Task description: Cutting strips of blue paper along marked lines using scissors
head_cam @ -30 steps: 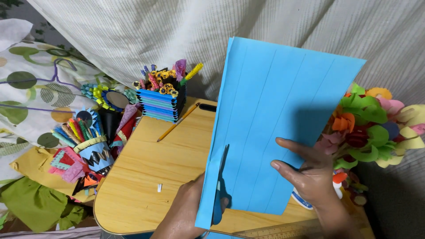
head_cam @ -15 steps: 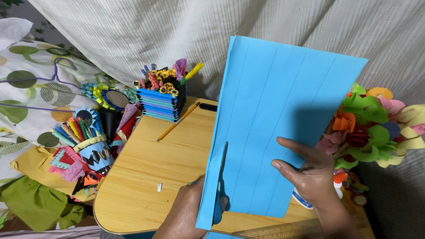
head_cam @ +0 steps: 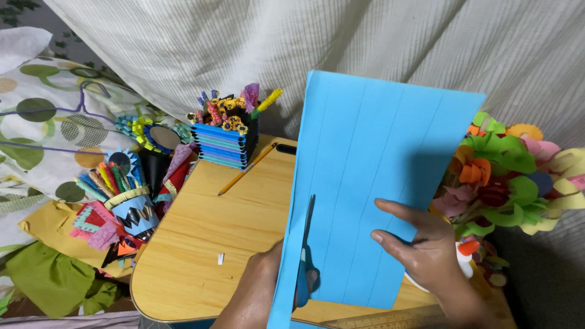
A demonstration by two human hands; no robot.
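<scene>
The left hand is down at the bottom edge, fingers curled shut through the handles of the blue scissors, whose blades point up and away along the left part of the blue paper sheet; a narrow strip of the sheet is parted on the left side of the blades. The right hand pinches the sheet at its lower right, thumb and fingers lying flat on top of the paper, closed on it. The sheet is held tilted above the wooden worktop, its top edge reaching up in front of the pale curtain, and faint ruled lines run along its length. On the worktop lies a yellow pencil, angled, just beside a blue striped pencil holder stuffed with paper decorations. A tiny white paper scrap sits alone near the front of the worktop. To the left, off the worktop edge, stands a decorated cup of colourful paper rolls. On the right, a bunch of paper flowers in green, orange and pink pokes out from behind the sheet. A wooden ruler shows at the bottom edge.
</scene>
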